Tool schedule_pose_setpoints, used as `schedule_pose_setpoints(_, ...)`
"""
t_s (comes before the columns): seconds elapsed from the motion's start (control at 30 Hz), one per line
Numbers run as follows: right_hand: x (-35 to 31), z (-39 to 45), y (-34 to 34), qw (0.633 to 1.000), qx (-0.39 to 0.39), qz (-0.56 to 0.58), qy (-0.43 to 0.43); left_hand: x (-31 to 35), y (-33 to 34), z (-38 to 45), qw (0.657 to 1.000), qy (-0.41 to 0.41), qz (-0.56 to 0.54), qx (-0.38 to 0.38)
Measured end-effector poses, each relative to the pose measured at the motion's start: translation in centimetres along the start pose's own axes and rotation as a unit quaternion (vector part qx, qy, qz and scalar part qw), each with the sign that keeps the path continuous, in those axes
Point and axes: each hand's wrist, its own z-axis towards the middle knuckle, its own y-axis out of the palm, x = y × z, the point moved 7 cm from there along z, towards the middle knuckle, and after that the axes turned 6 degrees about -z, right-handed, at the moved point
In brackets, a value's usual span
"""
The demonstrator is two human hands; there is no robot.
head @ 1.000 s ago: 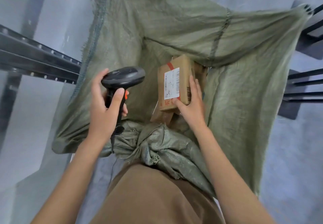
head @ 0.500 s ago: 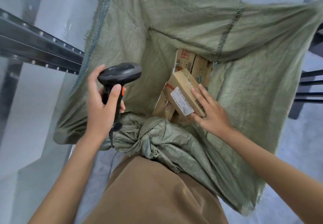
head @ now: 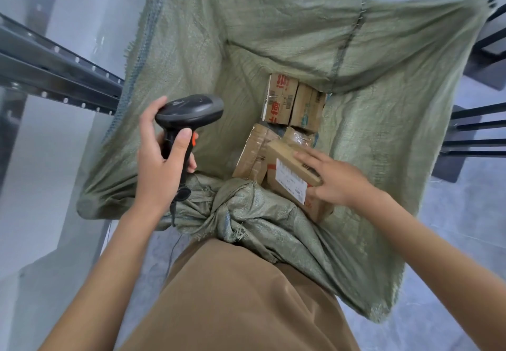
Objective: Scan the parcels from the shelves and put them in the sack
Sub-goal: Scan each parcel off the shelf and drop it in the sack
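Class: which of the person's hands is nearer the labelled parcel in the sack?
Right. The right hand rests on the labelled parcel; the left hand, apart to its left, grips the scanner.

Parcel label [head: 290, 181] text (blurred) unreadable

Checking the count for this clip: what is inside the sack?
The sack holds at least five cardboard parcels: two at the back, two taped ones, and the labelled parcel under the right hand. Anything beneath them is covered.
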Motion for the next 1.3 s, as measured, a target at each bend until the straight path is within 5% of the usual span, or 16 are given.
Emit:
schedule_pose_setpoints(0.13, -2.4, 1.4, -0.2, 0.993, -0.055, -0.102, -0.011, 0.1, 0.1, -0.3, 1.000, 0.002, 0.005, -0.007)
schedule_pose_setpoints(0.4, -3.6, 5.4, -1.3, 0.972, -0.210, -0.100, 0.034, -0.5, 0.1, -1.1, 1.000, -0.002, 0.009, -0.013)
schedule_pose_setpoints(0.6, -6.1, 8.4, 1.2, 0.927, -0.303, -0.220, -0.031, -0.8, -0.2, -1.9, 1.000, -0.006, 0.011, -0.014)
schedule_pose_setpoints(0.73, -7.2, 7.7, 1.2, 0.941, -0.223, -0.248, -0.065, -1.1, -0.4, -2.2, 1.000, -0.006, 0.012, -0.015)
schedule_pose_setpoints(0.87, -5.6, 6.1, -0.3, 0.983, -0.050, -0.163, -0.065, -1.5, -0.7, -2.3, 1.000, -0.010, 0.010, -0.013)
schedule_pose_setpoints(0.97, -4.1, 4.2, -0.8, 0.995, 0.095, 0.028, -0.027, -1.8, -0.8, -2.5, 1.000, -0.014, 0.008, -0.012)
schedule_pose_setpoints(1.07, -3.5, 3.1, 1.3, 0.952, 0.120, 0.280, 0.018, -2.1, -0.9, -2.8, 1.000, -0.018, 0.008, -0.013)
schedule_pose_setpoints(1.3, -5.6, 3.3, 2.6, 0.977, 0.151, 0.151, 0.018, -2.3, -0.7, -3.2, 1.000, -0.022, 0.008, -0.016)
